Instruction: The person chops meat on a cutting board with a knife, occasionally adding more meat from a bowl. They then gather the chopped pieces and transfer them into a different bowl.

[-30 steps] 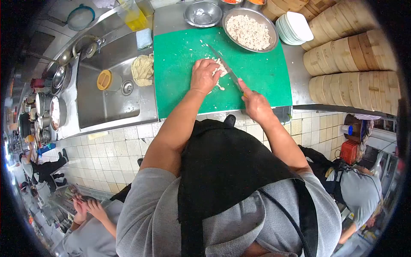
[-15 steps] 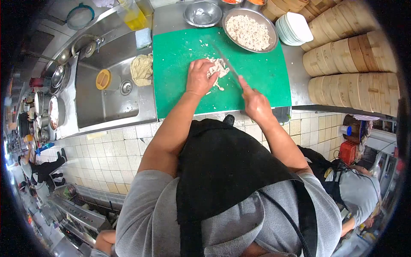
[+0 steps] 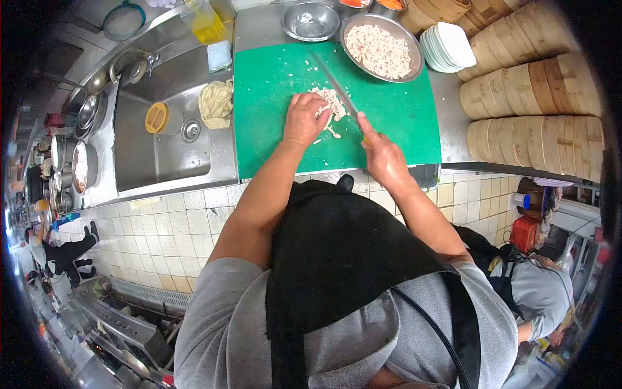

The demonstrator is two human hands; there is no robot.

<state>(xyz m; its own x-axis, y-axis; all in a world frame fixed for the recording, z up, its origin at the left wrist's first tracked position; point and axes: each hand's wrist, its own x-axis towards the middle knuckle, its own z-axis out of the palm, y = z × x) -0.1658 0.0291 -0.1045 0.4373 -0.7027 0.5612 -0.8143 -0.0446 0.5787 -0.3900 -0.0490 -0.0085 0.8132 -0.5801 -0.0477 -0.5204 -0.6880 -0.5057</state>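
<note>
A green cutting board (image 3: 272,152) lies under both hands. My right hand (image 3: 384,157) grips the handle of a kitchen knife (image 3: 338,86), its long blade slanting away to the upper left, just right of a small heap of pale chopped food (image 3: 331,100). Fingers curled together, my left hand (image 3: 303,120) presses on the left side of that heap; its fingertips partly cover the pieces. At the board's far right edge, a metal bowl (image 3: 418,63) holds a large amount of similar pale chopped pieces.
Left of the board is a steel sink (image 3: 162,175) with a yellow-lidded container (image 3: 156,119) and a crumpled cloth (image 3: 216,104). An empty metal bowl (image 3: 310,21), stacked white plates (image 3: 447,47) and bamboo steamers (image 3: 531,139) line the far and right sides. Another person (image 3: 541,292) bends behind at right.
The knife and my right hand have shifted slightly left, bringing the blade nearer the heap. My left hand stays on the pieces. The view has shifted slightly.
</note>
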